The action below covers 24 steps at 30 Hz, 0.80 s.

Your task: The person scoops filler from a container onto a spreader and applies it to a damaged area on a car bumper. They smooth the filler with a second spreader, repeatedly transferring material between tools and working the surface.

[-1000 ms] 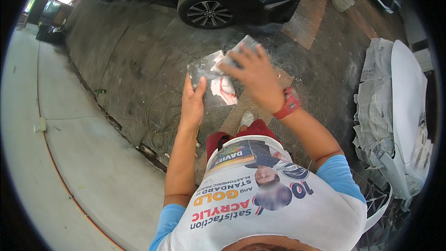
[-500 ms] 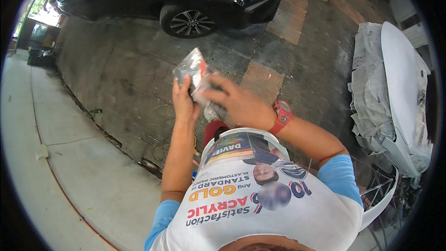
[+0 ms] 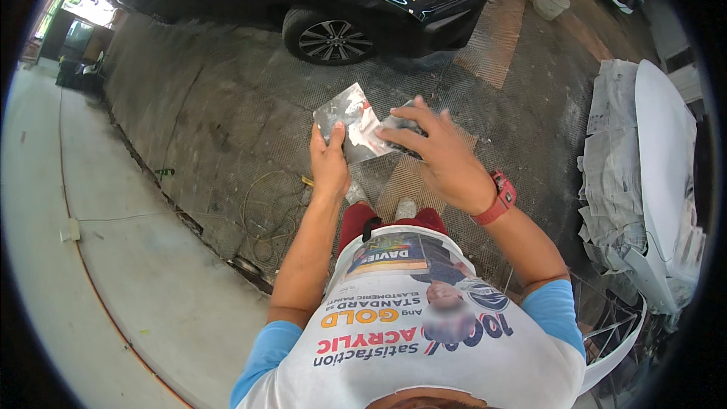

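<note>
A flat, shiny silver packet (image 3: 350,110) with red marks is held up in front of me, above the floor. My left hand (image 3: 329,165) grips its near left part, thumb on top and fingers underneath. At the packet's right side, my right hand (image 3: 450,163) has its thumb and fingers on a dark grey flat piece (image 3: 393,123). That piece touches the packet; whether it is part of it or separate I cannot tell. A red watch (image 3: 500,198) is on my right wrist.
Ahead stands a black car (image 3: 424,11) with its front wheel (image 3: 331,40) near. A white bucket (image 3: 551,1) is at the far right. On the right is a white car panel (image 3: 666,144) with paper masking. A thin hose (image 3: 265,208) lies coiled on the floor beside a pale low wall (image 3: 151,280).
The packet has moved right and lies flatter, with more of its face showing. My right hand has shifted right, away from my left, with its fingers spread wider over the dark grey piece.
</note>
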Available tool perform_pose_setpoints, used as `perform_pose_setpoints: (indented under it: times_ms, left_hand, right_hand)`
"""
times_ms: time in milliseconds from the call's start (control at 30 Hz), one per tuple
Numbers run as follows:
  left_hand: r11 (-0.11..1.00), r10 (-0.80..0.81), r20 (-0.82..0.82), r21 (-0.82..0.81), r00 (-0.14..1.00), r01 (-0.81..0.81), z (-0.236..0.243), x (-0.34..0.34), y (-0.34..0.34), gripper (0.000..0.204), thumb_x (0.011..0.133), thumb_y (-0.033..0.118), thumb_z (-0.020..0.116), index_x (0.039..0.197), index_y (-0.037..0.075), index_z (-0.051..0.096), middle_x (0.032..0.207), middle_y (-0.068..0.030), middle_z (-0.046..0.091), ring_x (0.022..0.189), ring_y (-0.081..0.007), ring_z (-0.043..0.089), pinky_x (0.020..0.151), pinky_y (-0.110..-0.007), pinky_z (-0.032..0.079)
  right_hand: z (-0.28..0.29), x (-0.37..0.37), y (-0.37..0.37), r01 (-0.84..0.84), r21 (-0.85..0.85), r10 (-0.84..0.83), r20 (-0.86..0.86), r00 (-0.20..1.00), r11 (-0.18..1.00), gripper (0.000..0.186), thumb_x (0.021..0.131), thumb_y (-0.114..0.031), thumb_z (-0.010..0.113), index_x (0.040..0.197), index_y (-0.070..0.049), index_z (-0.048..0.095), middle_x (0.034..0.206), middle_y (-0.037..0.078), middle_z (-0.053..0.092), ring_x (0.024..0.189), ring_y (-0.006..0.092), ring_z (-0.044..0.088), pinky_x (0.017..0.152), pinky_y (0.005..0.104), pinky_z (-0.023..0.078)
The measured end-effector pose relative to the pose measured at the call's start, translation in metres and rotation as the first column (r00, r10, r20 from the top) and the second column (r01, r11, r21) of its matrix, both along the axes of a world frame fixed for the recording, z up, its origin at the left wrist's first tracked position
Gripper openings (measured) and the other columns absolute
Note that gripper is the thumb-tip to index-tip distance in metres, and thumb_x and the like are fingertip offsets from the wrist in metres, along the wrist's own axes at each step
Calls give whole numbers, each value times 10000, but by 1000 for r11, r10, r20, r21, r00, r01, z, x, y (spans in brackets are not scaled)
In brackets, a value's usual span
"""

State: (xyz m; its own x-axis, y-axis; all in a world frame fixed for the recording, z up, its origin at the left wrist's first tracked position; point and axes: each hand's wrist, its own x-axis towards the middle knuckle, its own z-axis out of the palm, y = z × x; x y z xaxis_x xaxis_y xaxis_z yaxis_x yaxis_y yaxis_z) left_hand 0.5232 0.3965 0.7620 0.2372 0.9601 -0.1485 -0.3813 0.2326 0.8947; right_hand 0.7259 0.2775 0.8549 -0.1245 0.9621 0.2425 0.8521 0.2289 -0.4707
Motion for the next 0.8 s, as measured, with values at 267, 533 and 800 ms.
perform_pose_setpoints:
  times_ms: [267,533,800]
  left_hand:
    - [989,-146,-102,-10,984,145,1,-7,-5,433,1159,208,632,1528,-2,552,1351,-105,714,1215,-179,681,1065,-349,544]
    - [956,-8,-420,262,907,129,27,-6,-11,421,1155,229,634,1504,0,576,1337,-97,711,1219,-172,650,1052,-345,526]
    - [997,5,32,-71,999,-2,21,-10,-1,302,1157,147,607,1435,31,581,1305,-93,715,1183,-182,693,1056,-369,563]
  right_hand:
    - [-17,26,19,144,-44,-137,130,982,989,577,965,-15,600,1518,-178,613,1511,132,612,1489,410,550,1246,582,415]
    - [-32,-6,-9,-124,32,113,233,966,992,457,988,-124,624,1421,-244,709,1519,71,632,1519,375,529,1261,756,289]
    - [12,-17,-20,-163,116,178,-125,976,980,598,900,56,668,1443,-194,668,1617,146,538,1510,424,538,1214,673,445]
